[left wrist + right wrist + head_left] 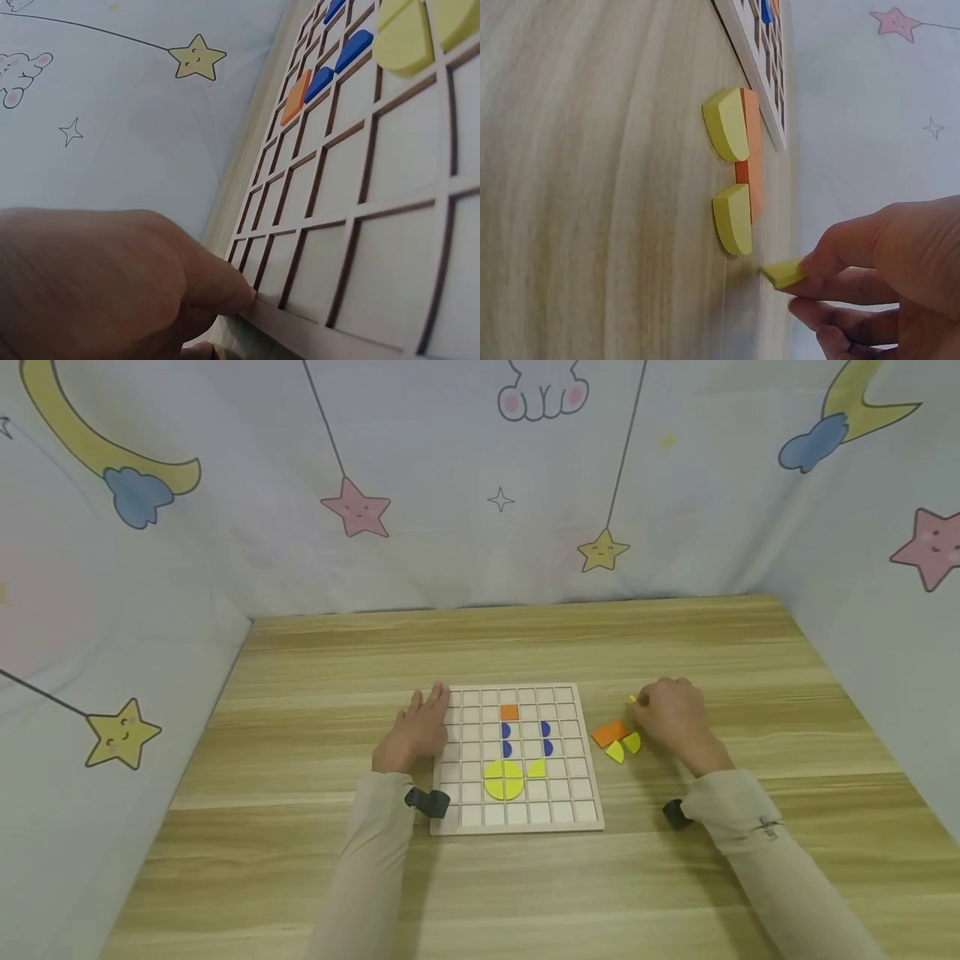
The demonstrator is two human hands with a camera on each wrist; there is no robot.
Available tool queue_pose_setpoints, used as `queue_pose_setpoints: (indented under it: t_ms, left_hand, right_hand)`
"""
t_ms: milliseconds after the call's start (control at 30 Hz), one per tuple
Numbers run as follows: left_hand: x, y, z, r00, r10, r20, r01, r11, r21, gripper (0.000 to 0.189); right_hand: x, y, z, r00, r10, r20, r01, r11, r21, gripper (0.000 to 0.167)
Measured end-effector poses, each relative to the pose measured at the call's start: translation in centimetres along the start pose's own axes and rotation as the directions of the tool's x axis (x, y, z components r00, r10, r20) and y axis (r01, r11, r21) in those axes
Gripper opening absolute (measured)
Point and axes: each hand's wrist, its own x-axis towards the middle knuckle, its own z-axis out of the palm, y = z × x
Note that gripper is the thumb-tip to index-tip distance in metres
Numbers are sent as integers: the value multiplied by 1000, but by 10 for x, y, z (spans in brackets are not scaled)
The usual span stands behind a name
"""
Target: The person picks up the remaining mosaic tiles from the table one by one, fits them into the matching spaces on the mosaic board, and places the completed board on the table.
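Observation:
A white grid board (471, 814) lies on the table, and my left hand (416, 731) rests along its left edge, fingers extended. In the left wrist view the thumb (217, 285) touches the board's frame. On the board sit an orange square (509, 712), several blue half-circles (546, 729), yellow quarter-circles forming a full disc (503, 779), and a single yellow quarter-circle (537, 768) beside it. My right hand (675, 714) pinches a yellow quarter-circle (784, 273) between thumb and finger, close over the table right of the board.
Between the board and my right hand lie two orange squares (754, 180) side by side, with two yellow quarter-circles (615, 752) close by them. Wood-grain table (300, 652) surrounds the board. A printed curtain (450, 560) hangs behind and at both sides.

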Motion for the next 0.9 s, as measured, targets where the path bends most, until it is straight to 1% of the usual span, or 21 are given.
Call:
queue_pose_setpoints:
  t_ms: [133, 267, 400, 667, 833, 900]
  left_hand:
    - [0, 0, 0, 1000, -1, -1, 1, 1000, -5, 60]
    - [0, 0, 0, 1000, 2, -1, -2, 1000, -5, 60]
    - [-1, 1, 0, 1000, 4, -3, -4, 1000, -1, 61]
    - [0, 1, 0, 1000, 2, -1, -2, 1000, 8, 61]
    - [0, 0, 0, 1000, -3, 0, 3, 1000, 9, 61]
    - [0, 0, 0, 1000, -2, 3, 2, 1000, 7, 61]
  right_hand:
    - [-1, 1, -1, 1000, -11, -20, 12, 1000, 26, 22]
    - [0, -1, -3, 1000, -5, 15, 4, 996, 84, 26]
    - [2, -6, -5, 999, -15, 44, 9, 990, 143, 28]
    - [0, -18, -9, 993, -84, 87, 57, 961, 271, 27]
    - [-2, -26, -9, 986, -131, 103, 92, 944, 316, 25]
    - [-4, -29, -10, 985, -136, 107, 95, 942, 323, 25]
